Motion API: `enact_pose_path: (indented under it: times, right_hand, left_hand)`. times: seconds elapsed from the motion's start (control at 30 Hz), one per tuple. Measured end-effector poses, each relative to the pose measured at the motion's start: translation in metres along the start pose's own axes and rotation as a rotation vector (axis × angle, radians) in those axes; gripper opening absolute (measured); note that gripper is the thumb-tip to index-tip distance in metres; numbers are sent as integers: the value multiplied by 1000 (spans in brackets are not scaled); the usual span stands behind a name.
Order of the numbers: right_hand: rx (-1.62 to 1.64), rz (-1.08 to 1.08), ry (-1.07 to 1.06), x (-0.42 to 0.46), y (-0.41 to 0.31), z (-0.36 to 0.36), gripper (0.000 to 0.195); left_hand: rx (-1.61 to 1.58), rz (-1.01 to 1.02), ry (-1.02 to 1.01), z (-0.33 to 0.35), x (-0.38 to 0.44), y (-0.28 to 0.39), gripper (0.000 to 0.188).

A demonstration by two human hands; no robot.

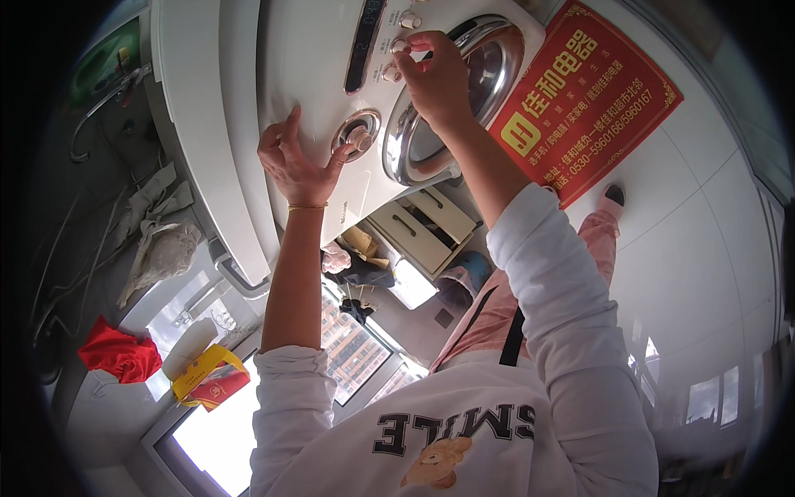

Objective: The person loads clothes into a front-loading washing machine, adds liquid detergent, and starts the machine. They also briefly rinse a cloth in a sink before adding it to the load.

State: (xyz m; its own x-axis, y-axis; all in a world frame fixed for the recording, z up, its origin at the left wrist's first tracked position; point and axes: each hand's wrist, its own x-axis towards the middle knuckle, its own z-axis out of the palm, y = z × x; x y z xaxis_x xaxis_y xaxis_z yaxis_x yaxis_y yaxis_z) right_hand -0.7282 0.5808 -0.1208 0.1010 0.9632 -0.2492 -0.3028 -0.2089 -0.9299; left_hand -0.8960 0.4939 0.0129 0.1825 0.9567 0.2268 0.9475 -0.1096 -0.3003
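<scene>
A white front-loading washing machine [298, 56] stands before me, with a dark display strip [365, 46] lit by faint digits. My left hand [301, 158] is open over its panel, fingers spread; the thumb tip lies at the edge of the large round dial [359, 138]. With thumb and index finger, my right hand [435, 81] pinches a small round knob [399, 46] beside the display. Similar small knobs [410, 20] sit on either side of it. Under my right wrist is the chrome-ringed round door [397, 140], which looks closed and is partly hidden by my hand and forearm.
A red printed mat [596, 93] lies on the tiled floor by the machine. Past the machine's other side are a faucet [102, 112], a crumpled plastic bag [168, 251], a red bag [121, 351] and a yellow-red bag [211, 376]. A drawer cabinet [404, 233] stands near its base.
</scene>
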Motion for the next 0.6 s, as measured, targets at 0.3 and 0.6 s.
enact_pose_path:
  times: [0.3,0.6]
  right_hand:
    - [4,18,1,2,2,5,24]
    - [45,25,-9,4,5,7,27]
  left_hand:
    - [-19,7,9,1,-1,-2,94]
    - [-27,10,22,2,1,0,93]
